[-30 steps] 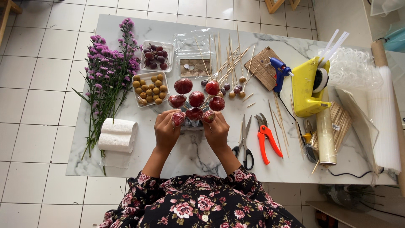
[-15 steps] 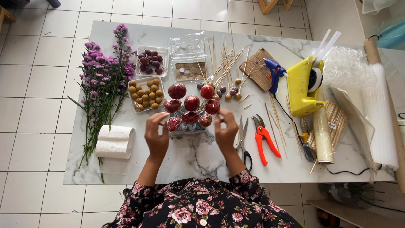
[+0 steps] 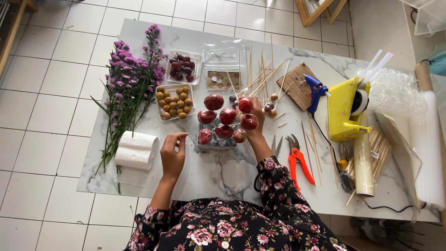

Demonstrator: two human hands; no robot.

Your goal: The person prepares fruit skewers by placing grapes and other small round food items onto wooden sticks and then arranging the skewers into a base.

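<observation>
Seven glossy round red fruits (image 3: pixel 224 122) (skewered) — right hand (image 3: pixel 254 124) grip pinching one; left hand (image 3: pixel 172 153) loosely spread, empty.

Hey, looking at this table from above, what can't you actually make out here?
- Head view: right hand fingertips hidden among the red wrapped fruits; its grip is unclear.
- What the fruits stand on: covered by them.
- Scissors: handles hidden under the floral sleeve.
- Clear plastic sheets: cut off by the top right edge.
- Left hand: whether it touches the table is unclear.

Single head view, high overhead, facing straight down at marble table (image 3: pixel 223 174)
</observation>
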